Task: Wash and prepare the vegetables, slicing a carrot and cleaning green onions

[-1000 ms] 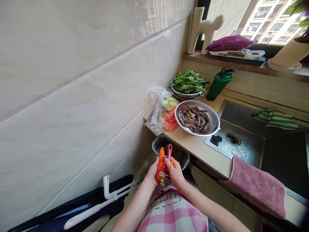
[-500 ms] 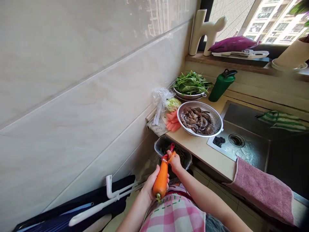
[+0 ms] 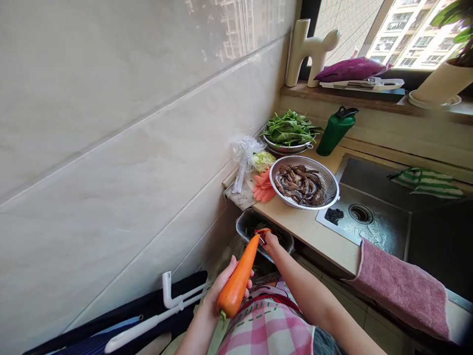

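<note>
My left hand [image 3: 220,287] is wrapped round the thick end of an orange carrot [image 3: 238,279], which slants up toward a bin. At the carrot's thin tip, my right hand [image 3: 271,242] grips a red peeler [image 3: 262,234], its fingers closed round the handle. Both hands hover over the dark waste bin [image 3: 246,223] that stands below the counter's edge. I wear a pink checked apron [image 3: 266,325].
The counter [image 3: 306,224] carries a metal colander of shrimp [image 3: 303,183], sliced carrot pieces [image 3: 261,188], a bowl of green leaves [image 3: 290,129], a plastic bag [image 3: 244,154] and a green bottle [image 3: 334,130]. A sink [image 3: 373,207] lies to the right, a pink towel [image 3: 402,288] over its front edge.
The peeler has run from the carrot's thick end up to its tip, away from me. The carrot has tilted and my left hand has dropped lower.
</note>
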The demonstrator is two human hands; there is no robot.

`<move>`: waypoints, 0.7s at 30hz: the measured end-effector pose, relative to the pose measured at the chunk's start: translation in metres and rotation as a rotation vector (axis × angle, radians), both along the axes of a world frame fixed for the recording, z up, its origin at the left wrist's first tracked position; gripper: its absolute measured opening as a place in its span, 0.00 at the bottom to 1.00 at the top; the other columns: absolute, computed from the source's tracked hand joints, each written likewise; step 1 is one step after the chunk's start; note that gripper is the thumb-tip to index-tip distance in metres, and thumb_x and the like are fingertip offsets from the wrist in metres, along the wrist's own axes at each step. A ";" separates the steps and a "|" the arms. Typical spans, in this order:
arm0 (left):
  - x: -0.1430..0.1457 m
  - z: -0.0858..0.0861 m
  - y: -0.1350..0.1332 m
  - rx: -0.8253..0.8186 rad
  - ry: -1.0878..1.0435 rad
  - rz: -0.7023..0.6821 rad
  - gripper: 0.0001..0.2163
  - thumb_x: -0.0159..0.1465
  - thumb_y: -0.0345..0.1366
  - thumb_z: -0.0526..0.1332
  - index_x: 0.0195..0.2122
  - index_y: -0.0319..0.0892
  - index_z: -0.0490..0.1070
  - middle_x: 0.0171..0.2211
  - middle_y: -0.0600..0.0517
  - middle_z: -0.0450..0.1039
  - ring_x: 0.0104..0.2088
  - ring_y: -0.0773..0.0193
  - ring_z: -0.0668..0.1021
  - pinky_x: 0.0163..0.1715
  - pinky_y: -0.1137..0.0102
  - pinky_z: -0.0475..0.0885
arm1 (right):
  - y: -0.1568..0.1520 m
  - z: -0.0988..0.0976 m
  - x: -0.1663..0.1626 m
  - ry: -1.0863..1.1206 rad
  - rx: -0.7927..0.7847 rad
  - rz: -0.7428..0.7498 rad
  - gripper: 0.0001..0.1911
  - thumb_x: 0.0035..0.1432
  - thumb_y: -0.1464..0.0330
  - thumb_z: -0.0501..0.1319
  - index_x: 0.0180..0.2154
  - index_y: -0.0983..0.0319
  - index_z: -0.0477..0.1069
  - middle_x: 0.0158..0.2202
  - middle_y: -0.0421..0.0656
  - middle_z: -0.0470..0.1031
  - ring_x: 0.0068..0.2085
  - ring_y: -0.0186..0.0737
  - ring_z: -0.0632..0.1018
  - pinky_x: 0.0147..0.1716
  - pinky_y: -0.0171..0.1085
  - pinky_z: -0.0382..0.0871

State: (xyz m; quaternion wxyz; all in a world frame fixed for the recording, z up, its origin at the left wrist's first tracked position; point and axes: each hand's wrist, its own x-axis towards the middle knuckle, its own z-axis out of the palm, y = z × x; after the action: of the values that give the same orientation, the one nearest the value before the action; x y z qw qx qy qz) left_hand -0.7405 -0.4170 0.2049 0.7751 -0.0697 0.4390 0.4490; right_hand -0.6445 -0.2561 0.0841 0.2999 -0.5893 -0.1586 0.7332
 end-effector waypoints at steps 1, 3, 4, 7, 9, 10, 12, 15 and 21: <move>-0.001 0.001 0.004 -0.012 0.021 -0.003 0.25 0.61 0.53 0.52 0.38 0.32 0.71 0.28 0.43 0.74 0.21 0.65 0.76 0.21 0.72 0.71 | 0.001 0.002 0.002 0.009 -0.065 0.021 0.14 0.57 0.63 0.58 0.23 0.63 0.64 0.18 0.33 0.65 0.19 0.28 0.68 0.22 0.31 0.64; -0.002 0.001 0.014 -0.047 0.066 0.020 0.26 0.61 0.53 0.52 0.38 0.29 0.70 0.26 0.43 0.74 0.22 0.65 0.76 0.24 0.72 0.72 | 0.000 0.010 0.007 0.047 -0.181 0.066 0.13 0.57 0.65 0.57 0.22 0.63 0.64 0.18 0.35 0.67 0.19 0.30 0.68 0.23 0.32 0.65; -0.002 -0.001 0.020 -0.065 0.082 0.047 0.26 0.61 0.53 0.52 0.39 0.29 0.70 0.26 0.42 0.74 0.23 0.64 0.77 0.25 0.72 0.72 | -0.001 0.014 0.010 0.069 -0.215 0.082 0.13 0.56 0.65 0.56 0.21 0.62 0.64 0.17 0.36 0.68 0.19 0.31 0.69 0.23 0.33 0.66; 0.000 -0.009 0.040 -0.105 0.103 0.148 0.25 0.62 0.51 0.52 0.41 0.29 0.69 0.28 0.42 0.75 0.25 0.62 0.78 0.27 0.70 0.73 | -0.011 0.033 0.018 0.125 -0.252 0.086 0.12 0.54 0.65 0.57 0.21 0.62 0.66 0.17 0.38 0.70 0.19 0.32 0.70 0.23 0.34 0.66; 0.002 -0.016 0.052 -0.139 0.116 0.181 0.24 0.63 0.50 0.51 0.41 0.29 0.69 0.26 0.43 0.75 0.24 0.62 0.78 0.26 0.69 0.73 | -0.019 0.047 0.021 0.150 -0.240 0.065 0.12 0.53 0.64 0.58 0.21 0.62 0.66 0.18 0.39 0.70 0.20 0.32 0.70 0.23 0.33 0.66; 0.004 -0.020 0.057 -0.156 0.135 0.191 0.24 0.63 0.50 0.51 0.41 0.30 0.69 0.25 0.44 0.74 0.23 0.62 0.77 0.26 0.69 0.73 | -0.024 0.055 0.022 0.163 -0.222 0.054 0.12 0.52 0.64 0.59 0.21 0.62 0.67 0.18 0.39 0.70 0.20 0.32 0.70 0.23 0.33 0.65; 0.009 -0.027 0.066 -0.177 0.183 0.212 0.22 0.63 0.49 0.51 0.41 0.31 0.69 0.24 0.46 0.74 0.22 0.62 0.77 0.25 0.68 0.73 | -0.034 0.069 0.023 0.199 -0.151 0.038 0.11 0.49 0.62 0.61 0.23 0.63 0.70 0.19 0.39 0.71 0.21 0.33 0.71 0.23 0.33 0.64; 0.017 -0.034 0.074 -0.200 0.220 0.242 0.19 0.64 0.45 0.52 0.40 0.33 0.70 0.26 0.45 0.76 0.24 0.61 0.78 0.26 0.69 0.72 | -0.047 0.087 0.024 0.230 0.009 0.034 0.13 0.43 0.60 0.65 0.26 0.64 0.72 0.19 0.38 0.70 0.20 0.32 0.69 0.22 0.32 0.62; 0.028 -0.032 0.080 -0.179 0.192 0.234 0.18 0.65 0.44 0.51 0.44 0.35 0.70 0.29 0.45 0.77 0.30 0.59 0.80 0.30 0.68 0.73 | -0.058 0.097 0.026 0.247 0.169 0.062 0.21 0.38 0.54 0.68 0.30 0.63 0.72 0.22 0.38 0.71 0.24 0.34 0.70 0.25 0.33 0.62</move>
State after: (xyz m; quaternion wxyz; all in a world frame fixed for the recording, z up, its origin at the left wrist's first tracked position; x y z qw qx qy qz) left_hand -0.7121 -0.3368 0.1726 0.6629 -0.1456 0.5381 0.4999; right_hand -0.6183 -0.3145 0.1810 0.3428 -0.4620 -0.1998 0.7932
